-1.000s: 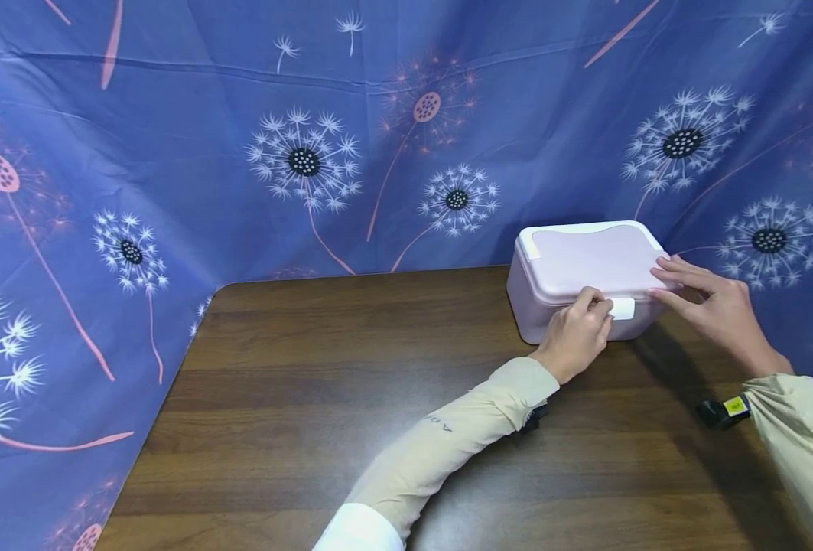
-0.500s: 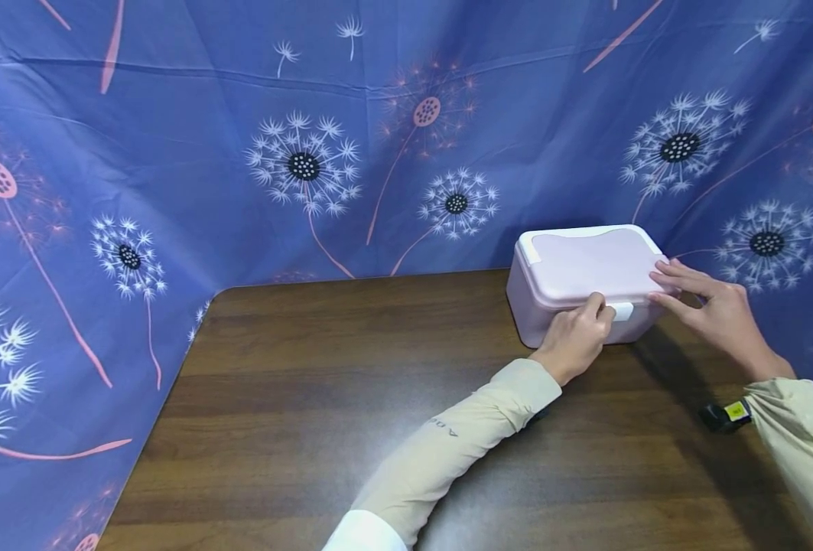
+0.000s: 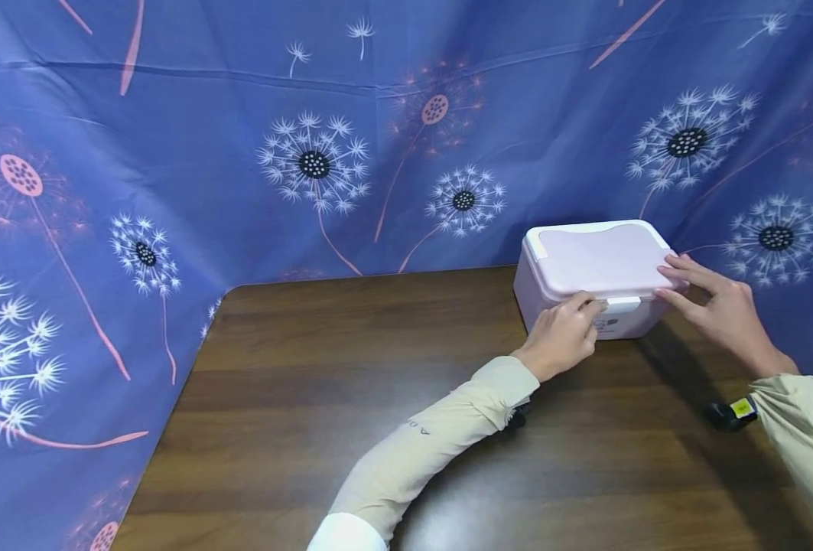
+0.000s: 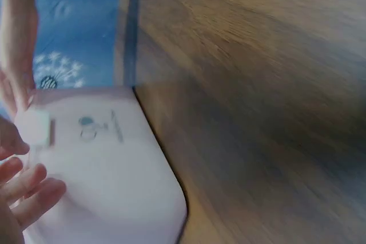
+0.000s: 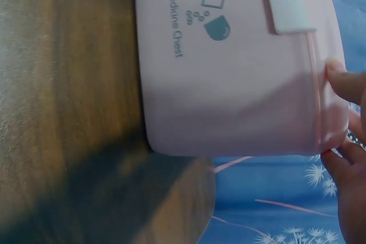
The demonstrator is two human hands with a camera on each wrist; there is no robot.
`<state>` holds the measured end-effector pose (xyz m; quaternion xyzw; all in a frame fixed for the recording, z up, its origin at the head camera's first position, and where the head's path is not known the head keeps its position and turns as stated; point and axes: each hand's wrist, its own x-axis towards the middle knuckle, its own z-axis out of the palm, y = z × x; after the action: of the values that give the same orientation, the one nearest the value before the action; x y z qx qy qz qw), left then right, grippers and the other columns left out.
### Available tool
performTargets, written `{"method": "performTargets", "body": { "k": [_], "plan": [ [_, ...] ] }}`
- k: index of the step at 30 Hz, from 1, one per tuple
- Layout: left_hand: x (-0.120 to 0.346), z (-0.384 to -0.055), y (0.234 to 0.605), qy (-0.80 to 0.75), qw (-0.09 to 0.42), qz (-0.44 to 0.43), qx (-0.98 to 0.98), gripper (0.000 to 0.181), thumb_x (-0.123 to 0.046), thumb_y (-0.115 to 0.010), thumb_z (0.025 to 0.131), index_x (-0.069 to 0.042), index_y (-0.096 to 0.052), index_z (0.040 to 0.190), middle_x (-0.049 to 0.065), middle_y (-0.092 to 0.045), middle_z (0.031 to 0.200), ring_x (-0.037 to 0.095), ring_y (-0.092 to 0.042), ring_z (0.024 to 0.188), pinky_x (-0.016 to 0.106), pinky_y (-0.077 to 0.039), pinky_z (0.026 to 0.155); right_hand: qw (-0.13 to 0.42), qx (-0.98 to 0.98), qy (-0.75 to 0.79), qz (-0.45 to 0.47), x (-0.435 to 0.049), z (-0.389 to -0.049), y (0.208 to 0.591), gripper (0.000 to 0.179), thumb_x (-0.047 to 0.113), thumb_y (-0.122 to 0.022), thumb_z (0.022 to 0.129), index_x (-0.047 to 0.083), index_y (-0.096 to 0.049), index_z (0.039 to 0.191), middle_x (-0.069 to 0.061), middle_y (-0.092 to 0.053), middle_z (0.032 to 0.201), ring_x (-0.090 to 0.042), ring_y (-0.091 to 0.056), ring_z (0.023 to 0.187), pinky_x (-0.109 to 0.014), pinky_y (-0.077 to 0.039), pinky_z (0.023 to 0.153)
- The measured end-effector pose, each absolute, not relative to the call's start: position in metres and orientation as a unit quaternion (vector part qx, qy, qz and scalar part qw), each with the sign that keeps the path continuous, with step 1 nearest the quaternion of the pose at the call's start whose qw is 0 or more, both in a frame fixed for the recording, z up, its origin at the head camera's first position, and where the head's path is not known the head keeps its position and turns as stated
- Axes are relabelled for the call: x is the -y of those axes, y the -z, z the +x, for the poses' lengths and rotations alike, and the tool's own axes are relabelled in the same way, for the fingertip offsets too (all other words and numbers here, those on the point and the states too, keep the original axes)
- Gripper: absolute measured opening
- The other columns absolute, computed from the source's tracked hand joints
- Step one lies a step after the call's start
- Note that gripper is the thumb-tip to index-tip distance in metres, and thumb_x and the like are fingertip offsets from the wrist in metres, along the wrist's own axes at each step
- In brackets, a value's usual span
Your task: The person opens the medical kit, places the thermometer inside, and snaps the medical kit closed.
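A pale pink medicine chest (image 3: 606, 260) with a white-edged lid stands against the cloth at the table's far right, its lid down. The white latch (image 3: 622, 305) sits on its front; the right wrist view shows the printed words "Medicine Chest" (image 5: 176, 24). My left hand (image 3: 559, 337) is at the front, a fingertip touching the latch's left end, the other fingers loosely bent, as the left wrist view shows. At the lid's right front corner my right hand (image 3: 726, 317) grips the edge, thumb in front and fingers on the side. The chest's inside is hidden.
A brown wooden table (image 3: 351, 367) spreads left and forward of the chest. Behind it and along the left hangs a blue cloth (image 3: 378, 138) with dandelion prints. A small black device with a yellow label (image 3: 743, 407) is at my right sleeve.
My left hand has shifted left and its fingers have loosened, leaving more of the latch and front print in sight. The right hand keeps its place on the lid corner.
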<state>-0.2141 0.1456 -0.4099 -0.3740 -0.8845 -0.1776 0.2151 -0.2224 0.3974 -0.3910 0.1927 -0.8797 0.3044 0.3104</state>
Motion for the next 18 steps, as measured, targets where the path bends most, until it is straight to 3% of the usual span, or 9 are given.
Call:
{"method": "performTargets", "body": {
  "k": [7,9,12,14,16,18],
  "plan": [
    [-0.084,-0.22,0.41,0.257,0.23,-0.333,0.878,0.03,-0.01,-0.061,0.084,-0.013,-0.067,0.113,-0.002,-0.061,0.11,0.007,-0.061,0.083,0.019,-0.049,0.065,0.296,0.897,-0.273,0.181,-0.399,-0.226,0.394,0.041,0.0,-0.075,0.076,0.0,-0.066,0.116,-0.023,-0.055,0.128,0.012,-0.033,0.123,-0.02,-0.024,0.106],
    [-0.066,-0.223,0.408,0.269,0.239,-0.305,0.882,0.03,-0.011,-0.061,0.084,-0.012,-0.066,0.114,-0.002,-0.061,0.111,0.009,-0.062,0.087,0.021,-0.05,0.067,0.292,0.901,-0.269,0.177,-0.401,-0.227,0.392,0.039,0.002,-0.073,0.078,-0.002,-0.065,0.116,-0.025,-0.054,0.128,0.005,-0.035,0.125,-0.034,-0.026,0.109],
    [-0.041,-0.226,0.405,0.282,0.25,-0.268,0.886,0.031,-0.011,-0.062,0.084,-0.012,-0.066,0.115,-0.001,-0.061,0.111,0.011,-0.062,0.084,0.023,-0.05,0.066,0.282,0.906,-0.27,0.163,-0.404,-0.226,0.388,0.037,0.005,-0.071,0.081,-0.004,-0.064,0.116,-0.027,-0.051,0.13,-0.017,-0.04,0.13,-0.055,-0.024,0.106],
    [-0.027,-0.228,0.406,0.287,0.256,-0.247,0.89,0.031,-0.012,-0.062,0.084,-0.012,-0.065,0.115,0.0,-0.06,0.111,0.012,-0.061,0.086,0.025,-0.05,0.067,0.272,0.909,-0.276,0.153,-0.404,-0.223,0.386,0.036,0.007,-0.07,0.082,-0.005,-0.063,0.116,-0.029,-0.049,0.131,-0.028,-0.04,0.13,-0.061,-0.021,0.104],
    [-0.013,-0.227,0.407,0.29,0.261,-0.231,0.891,0.032,-0.013,-0.062,0.084,-0.011,-0.064,0.116,0.001,-0.06,0.112,0.013,-0.06,0.09,0.027,-0.051,0.07,0.263,0.911,-0.284,0.143,-0.403,-0.219,0.385,0.037,0.009,-0.07,0.083,-0.004,-0.063,0.117,-0.029,-0.048,0.132,-0.02,-0.039,0.131,-0.056,-0.02,0.107],
    [-0.001,-0.226,0.409,0.292,0.266,-0.218,0.893,0.033,-0.014,-0.062,0.084,-0.011,-0.063,0.117,0.003,-0.059,0.113,0.016,-0.059,0.096,0.031,-0.051,0.073,0.264,0.911,-0.284,0.14,-0.398,-0.213,0.385,0.038,0.009,-0.071,0.082,-0.003,-0.063,0.117,-0.029,-0.049,0.131,-0.007,-0.04,0.128,-0.039,-0.023,0.11]
  ]
}}
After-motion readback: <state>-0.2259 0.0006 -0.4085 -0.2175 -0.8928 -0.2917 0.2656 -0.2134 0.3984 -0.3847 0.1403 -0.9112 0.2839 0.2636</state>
